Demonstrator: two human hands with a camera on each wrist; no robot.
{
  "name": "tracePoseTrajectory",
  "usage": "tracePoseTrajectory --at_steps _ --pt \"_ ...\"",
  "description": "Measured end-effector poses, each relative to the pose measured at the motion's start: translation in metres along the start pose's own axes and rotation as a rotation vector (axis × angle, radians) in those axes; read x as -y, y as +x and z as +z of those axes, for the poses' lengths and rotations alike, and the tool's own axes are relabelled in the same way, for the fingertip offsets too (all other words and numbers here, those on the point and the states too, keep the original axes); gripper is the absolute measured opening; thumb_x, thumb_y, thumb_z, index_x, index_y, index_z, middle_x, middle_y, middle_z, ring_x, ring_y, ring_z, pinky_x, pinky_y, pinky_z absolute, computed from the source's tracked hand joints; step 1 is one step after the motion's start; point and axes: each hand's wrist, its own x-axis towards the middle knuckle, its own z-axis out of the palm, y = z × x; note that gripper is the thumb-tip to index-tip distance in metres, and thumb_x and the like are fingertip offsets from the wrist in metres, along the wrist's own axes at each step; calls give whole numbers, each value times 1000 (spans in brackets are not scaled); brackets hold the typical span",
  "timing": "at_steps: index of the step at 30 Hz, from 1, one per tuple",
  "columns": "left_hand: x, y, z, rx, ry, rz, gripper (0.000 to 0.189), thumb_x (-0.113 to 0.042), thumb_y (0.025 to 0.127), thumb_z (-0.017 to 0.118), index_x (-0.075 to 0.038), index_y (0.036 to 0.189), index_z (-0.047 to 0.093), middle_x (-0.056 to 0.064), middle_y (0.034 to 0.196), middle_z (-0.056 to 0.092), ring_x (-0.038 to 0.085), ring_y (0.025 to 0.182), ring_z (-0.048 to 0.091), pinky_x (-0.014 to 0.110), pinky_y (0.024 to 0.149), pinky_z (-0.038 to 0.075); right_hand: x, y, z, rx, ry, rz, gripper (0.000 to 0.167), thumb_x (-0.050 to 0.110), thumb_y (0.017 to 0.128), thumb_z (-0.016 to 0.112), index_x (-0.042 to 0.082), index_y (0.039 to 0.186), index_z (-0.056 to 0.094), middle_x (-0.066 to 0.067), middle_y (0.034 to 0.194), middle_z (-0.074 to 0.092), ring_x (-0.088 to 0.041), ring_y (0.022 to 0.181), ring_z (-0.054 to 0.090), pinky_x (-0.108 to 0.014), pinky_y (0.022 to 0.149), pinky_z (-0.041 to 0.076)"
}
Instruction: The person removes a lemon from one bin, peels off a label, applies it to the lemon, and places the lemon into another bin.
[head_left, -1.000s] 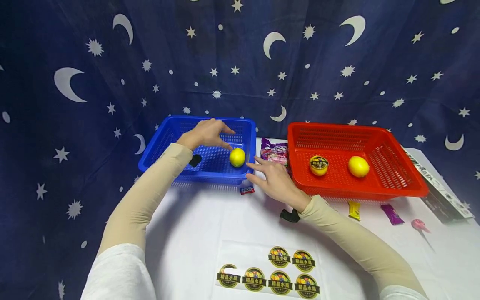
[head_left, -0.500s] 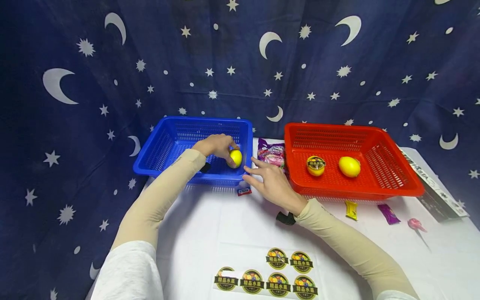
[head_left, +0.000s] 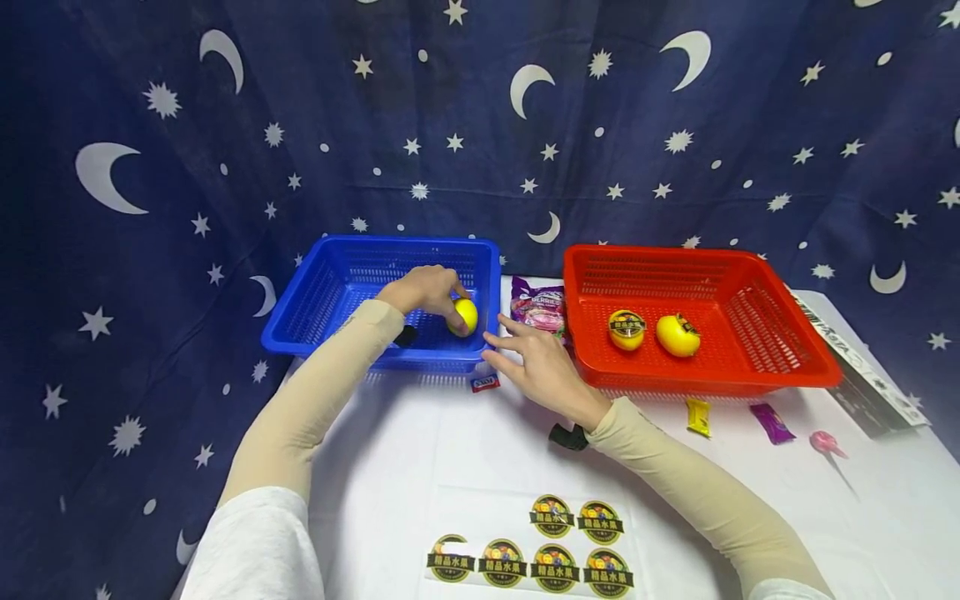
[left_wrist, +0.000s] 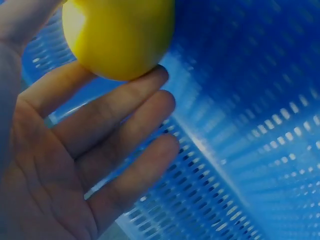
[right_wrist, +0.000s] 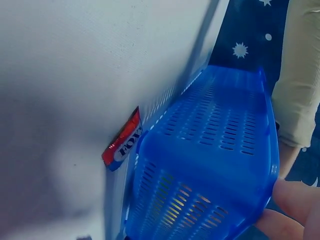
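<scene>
Inside the blue basket (head_left: 300,312), near its right end, my left hand (head_left: 431,292) holds a yellow lemon (head_left: 467,317) between thumb and fingers. Close up in the left wrist view, the lemon (left_wrist: 120,37) rests against the fingertips, with the other fingers extended below it. My right hand (head_left: 543,367) touches the basket's front right corner with spread, fairly straight fingers. In the right wrist view its fingertips (right_wrist: 280,225) lie at the blue rim. The red basket (head_left: 780,321) holds a stickered lemon (head_left: 626,331) and another lemon (head_left: 678,336), also with a dark label.
A purple berry candy bag (head_left: 540,308) stands between the baskets. A small red-blue wrapped candy (head_left: 485,382) lies before the blue one. Yellow (head_left: 698,417) and purple candies (head_left: 772,423), a lollipop (head_left: 825,444), a long box (head_left: 862,367) and a sticker sheet (head_left: 487,508) are around.
My left hand has come down into the blue basket and taken hold of the lemon. One lemon in the red basket has rolled left, and its label now shows. The right hand stays at the rim.
</scene>
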Motion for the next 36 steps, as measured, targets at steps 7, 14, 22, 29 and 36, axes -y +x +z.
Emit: tracePoseTrajectory --at_steps 7,14,22,29,36 --pt "-7 -48 -28 -187 -45 69 80 -61 68 89 -22 135 69 2 113 79 21 93 70 38 82 56 -3 -33 -6 8 148 1 40 31 99 69 14 134 69 -11 150 58 -31 132 62 -46 101 56" --pt "-44 -116 1 -432 -162 249 76 -57 72 88 -17 134 70 1 93 80 12 70 64 23 62 49 -9 -83 -23 70 346 94 51 27 95 74 13 142 61 -12 143 64 -31 126 66 -30 86 62" --pt "-102 -126 94 -508 -234 379 79 -57 71 88 -12 133 70 0 80 77 4 53 46 15 50 30 -15 -112 -32 141 398 97 66 28 90 80 11 148 55 -17 144 62 -36 121 68 -30 86 62" --pt "-117 -106 124 -377 -268 356 79 -56 75 86 -14 139 66 -4 61 59 0 53 42 16 52 30 -26 -112 -20 180 345 97 61 27 91 78 2 143 59 -19 144 62 -37 121 68 -38 86 62" --pt "-123 -103 130 -334 -236 361 79 -56 76 85 -14 140 65 -5 68 64 3 60 32 18 53 26 -32 -110 -13 207 272 103 58 32 91 78 5 140 63 -12 136 68 -31 120 69 -33 86 62"
